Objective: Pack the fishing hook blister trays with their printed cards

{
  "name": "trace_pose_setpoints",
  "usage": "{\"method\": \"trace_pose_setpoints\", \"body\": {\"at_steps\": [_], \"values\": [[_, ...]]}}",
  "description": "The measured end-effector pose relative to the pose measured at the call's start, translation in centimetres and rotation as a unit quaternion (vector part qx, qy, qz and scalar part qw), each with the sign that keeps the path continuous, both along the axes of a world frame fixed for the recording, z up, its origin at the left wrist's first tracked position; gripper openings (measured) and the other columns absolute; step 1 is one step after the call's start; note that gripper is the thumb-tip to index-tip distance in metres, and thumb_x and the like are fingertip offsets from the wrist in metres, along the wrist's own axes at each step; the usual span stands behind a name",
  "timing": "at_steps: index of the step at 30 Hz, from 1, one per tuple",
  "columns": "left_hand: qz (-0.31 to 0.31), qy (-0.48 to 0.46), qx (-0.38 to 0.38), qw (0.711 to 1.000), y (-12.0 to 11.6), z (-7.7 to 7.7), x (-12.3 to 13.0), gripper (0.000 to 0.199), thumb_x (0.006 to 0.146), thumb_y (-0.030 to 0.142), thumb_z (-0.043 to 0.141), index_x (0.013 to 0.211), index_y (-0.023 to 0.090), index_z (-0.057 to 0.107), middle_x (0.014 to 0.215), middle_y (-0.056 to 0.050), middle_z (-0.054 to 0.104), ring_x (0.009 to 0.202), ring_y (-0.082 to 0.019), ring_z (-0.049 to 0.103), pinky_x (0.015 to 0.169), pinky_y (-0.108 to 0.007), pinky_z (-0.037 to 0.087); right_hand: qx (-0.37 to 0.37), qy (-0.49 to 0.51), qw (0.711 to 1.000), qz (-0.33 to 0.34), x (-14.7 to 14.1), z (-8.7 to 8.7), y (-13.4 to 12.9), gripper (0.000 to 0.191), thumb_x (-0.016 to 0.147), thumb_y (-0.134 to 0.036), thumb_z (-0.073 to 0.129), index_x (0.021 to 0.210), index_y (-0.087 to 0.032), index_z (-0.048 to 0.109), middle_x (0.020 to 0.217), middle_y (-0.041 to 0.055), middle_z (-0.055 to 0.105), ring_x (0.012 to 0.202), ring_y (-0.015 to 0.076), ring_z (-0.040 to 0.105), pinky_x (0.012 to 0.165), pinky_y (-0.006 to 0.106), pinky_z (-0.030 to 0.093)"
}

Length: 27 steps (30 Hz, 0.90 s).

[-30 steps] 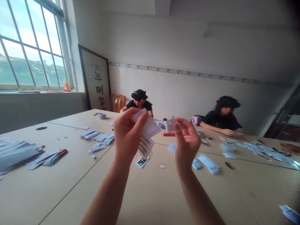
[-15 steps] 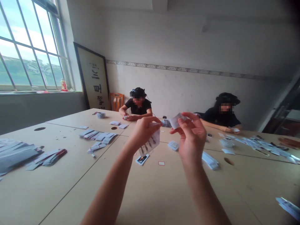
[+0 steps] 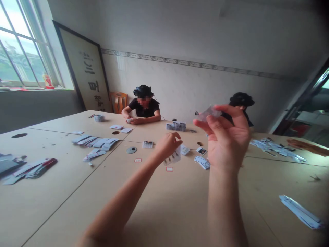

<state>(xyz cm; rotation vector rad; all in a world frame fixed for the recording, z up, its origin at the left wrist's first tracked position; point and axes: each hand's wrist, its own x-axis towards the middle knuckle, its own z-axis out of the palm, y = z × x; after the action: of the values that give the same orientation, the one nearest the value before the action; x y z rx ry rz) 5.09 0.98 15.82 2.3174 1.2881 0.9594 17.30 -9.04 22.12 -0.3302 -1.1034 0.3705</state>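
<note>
My left hand [image 3: 170, 146] is closed on the upper edge of a clear plastic case [image 3: 173, 158], which hangs tilted above the table. Several slim dark pieces show in a row through its wall. My right hand [image 3: 227, 132], higher and further right, pinches a small clear plastic bag [image 3: 207, 114] between thumb and fingers. A small dark tip [image 3: 196, 113] sticks out at the bag's left end. What else the bag holds is unclear. Under the left hand lie a red-edged label [image 3: 169, 169] and a second red-edged label [image 3: 138, 160].
Beyond my hands are a flat box with a dark label [image 3: 147, 144], a round grey disc [image 3: 132, 150] and stacked cases [image 3: 176, 126]. White cards [image 3: 202, 162] lie by my right wrist. Paper piles [image 3: 96, 142] spread leftward. Two people sit across the table, one person [image 3: 144, 106] handling something pale.
My hands have moved apart, the right one rising and nearing the camera with the bag. The bag's dark tip now shows. The view has swung right.
</note>
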Motion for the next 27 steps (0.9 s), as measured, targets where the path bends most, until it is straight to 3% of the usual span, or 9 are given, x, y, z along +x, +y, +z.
{"method": "trace_pose_setpoints", "body": {"at_steps": [2,5,7,10,14,18,23,27], "values": [[0.046,-0.011,0.022,0.999,0.2,0.2,-0.5,0.030,0.085,0.025,0.064,0.114,0.017,0.069,0.105,-0.012,0.070,0.091,-0.024,0.066,0.080,-0.034,0.049,0.010,-0.018,0.999,-0.026,-0.1,0.0,-0.1,0.019,0.079,-0.018,0.079,0.095,-0.023,0.070,0.075,-0.0029,0.073,0.075,0.0194,0.076,0.077,0.039,0.067],[0.057,-0.042,0.056,0.996,-0.4,1.5,-1.6,0.026,0.086,0.023,0.063,0.111,0.018,0.068,0.105,-0.010,0.069,0.086,-0.021,0.064,0.078,-0.033,0.049,-0.004,-0.045,0.997,-0.062,-0.4,0.0,-0.3,0.016,0.079,-0.019,0.078,0.094,-0.022,0.071,0.078,-0.0014,0.075,0.076,0.0206,0.077,0.077,0.039,0.067],[0.030,-0.073,0.080,0.994,-1.5,2.8,-2.4,0.020,0.090,0.027,0.060,0.105,0.018,0.069,0.100,-0.007,0.069,0.079,-0.017,0.063,0.073,-0.029,0.048,-0.024,-0.066,0.995,-0.072,-0.6,0.0,-0.4,0.017,0.079,-0.020,0.078,0.095,-0.023,0.072,0.079,-0.0011,0.076,0.076,0.0212,0.077,0.075,0.037,0.067],[-0.026,-0.133,0.103,0.985,-4.1,4.7,-3.4,0.026,0.096,0.038,0.053,0.099,0.017,0.069,0.100,-0.006,0.070,0.075,-0.012,0.060,0.062,-0.022,0.046,-0.038,-0.092,0.991,-0.088,-0.8,-0.2,-0.6,0.017,0.080,-0.022,0.077,0.097,-0.024,0.074,0.085,-0.0004,0.077,0.077,0.0215,0.078,0.073,0.035,0.067],[-0.135,-0.275,0.044,0.951,-7.8,6.3,-4.4,0.024,0.090,0.039,0.066,0.090,0.016,0.071,0.092,-0.005,0.069,0.065,-0.008,0.054,0.055,-0.019,0.043,-0.037,-0.130,0.982,-0.129,-1.3,-0.7,-0.8,0.017,0.084,-0.023,0.074,0.101,-0.026,0.075,0.092,-0.0006,0.077,0.080,0.0193,0.077,0.075,0.032,0.066],[-0.181,-0.303,0.000,0.936,-9.7,7.1,-4.8,0.019,0.088,0.034,0.068,0.089,0.015,0.073,0.091,-0.005,0.069,0.071,-0.009,0.056,0.057,-0.017,0.043,-0.005,-0.210,0.962,-0.175,-1.8,-1.1,-0.8,0.021,0.089,-0.021,0.068,0.108,-0.027,0.073,0.103,-0.0002,0.078,0.084,0.0173,0.076,0.080,0.033,0.065],[-0.188,-0.303,-0.017,0.934,-9.7,7.3,-5.4,0.021,0.089,0.034,0.067,0.095,0.014,0.073,0.095,-0.005,0.069,0.079,-0.011,0.059,0.063,-0.018,0.047,0.052,-0.292,0.928,-0.226,-2.3,-1.1,-0.8,0.030,0.095,-0.019,0.059,0.120,-0.028,0.071,0.111,0.0016,0.077,0.089,0.0190,0.075,0.086,0.036,0.063],[-0.157,-0.288,0.006,0.945,-9.6,7.3,-5.8,0.026,0.092,0.040,0.063,0.092,0.016,0.074,0.095,-0.005,0.070,0.085,-0.013,0.060,0.069,-0.020,0.048,0.040,-0.315,0.914,-0.253,-2.4,-1.2,-1.2,0.056,0.097,-0.017,0.053,0.148,-0.037,0.046,0.109,-0.0001,0.077,0.063,0.0148,0.070,0.061,0.029,0.061]]}}
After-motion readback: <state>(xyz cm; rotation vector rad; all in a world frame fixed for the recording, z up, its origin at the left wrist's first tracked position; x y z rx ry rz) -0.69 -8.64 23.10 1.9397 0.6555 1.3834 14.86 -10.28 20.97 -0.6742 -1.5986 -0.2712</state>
